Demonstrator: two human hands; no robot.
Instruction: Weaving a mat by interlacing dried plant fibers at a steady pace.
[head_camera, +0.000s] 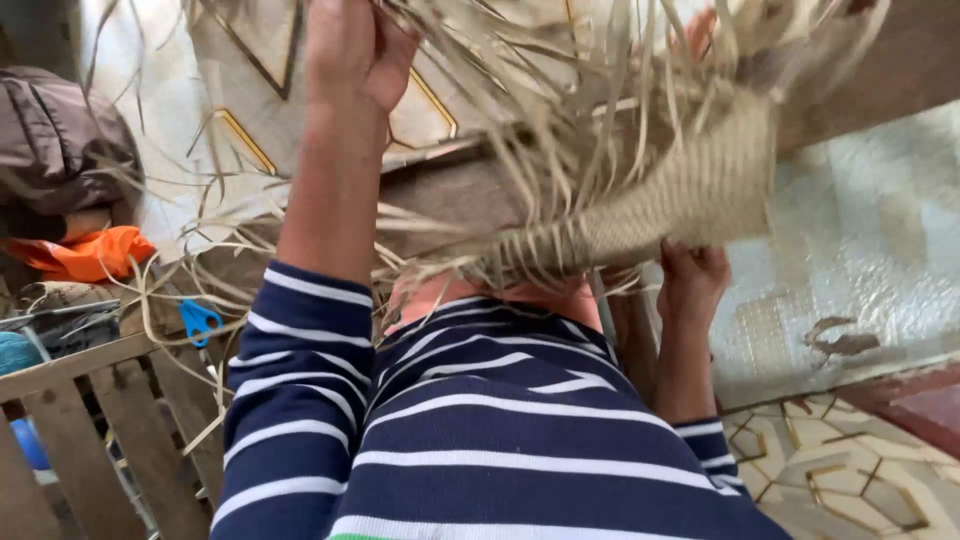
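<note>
Above the striped lap, both hands grip: left hand (352, 50) loose straw strands (520, 90) (raised), right hand (692, 280) the woven mat (690, 195).

Blue-handled scissors (199, 320) by wooden slats (90, 420); orange cloth (90, 252).

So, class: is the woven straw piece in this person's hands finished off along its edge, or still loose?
Still loose. The woven straw piece has a tight plaited band, but many unwoven strands stick out from it. The left hand grips strands; the right hand holds the band.

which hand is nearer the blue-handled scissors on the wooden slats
Left. The left hand grips loose dry straw strands up high, on the side of the blue-handled scissors. The right hand holds the woven straw piece far across on the opposite side.
</note>
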